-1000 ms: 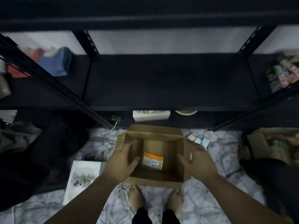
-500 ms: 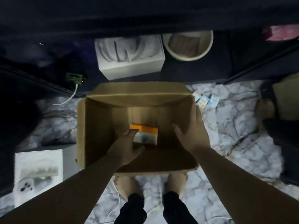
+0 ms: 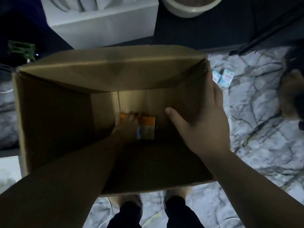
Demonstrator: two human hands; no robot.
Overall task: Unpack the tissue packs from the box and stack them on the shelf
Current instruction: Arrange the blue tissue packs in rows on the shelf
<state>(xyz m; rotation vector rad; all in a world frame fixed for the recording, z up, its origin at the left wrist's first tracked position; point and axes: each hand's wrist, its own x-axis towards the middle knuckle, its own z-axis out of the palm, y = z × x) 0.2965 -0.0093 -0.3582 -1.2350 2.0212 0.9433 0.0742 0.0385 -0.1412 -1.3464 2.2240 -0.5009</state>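
An open cardboard box [image 3: 54, 112] fills the view, standing on the marbled floor. At its bottom lies an orange and white tissue pack [image 3: 147, 129]. My left hand [image 3: 127, 125] reaches deep into the box and its fingers curl over the pack's far edge. My right hand [image 3: 204, 122] holds the box's right wall, with the thumb inside and the fingers outside along the rim. Two small blue and white tissue packs [image 3: 222, 78] lie on the floor just right of the box.
Beyond the box, on the dark bottom shelf, stand a white carton [image 3: 102, 25] and a cream bowl [image 3: 189, 7]. A green plug [image 3: 21, 50] is at the far left. A white box [image 3: 9, 170] lies at the left edge. My feet [image 3: 125, 199] are under the box's near edge.
I have bent lower over the box, which now looks much larger. My left hand went from the box's left flap down to the tissue pack at the bottom. My right hand stayed on the right wall.
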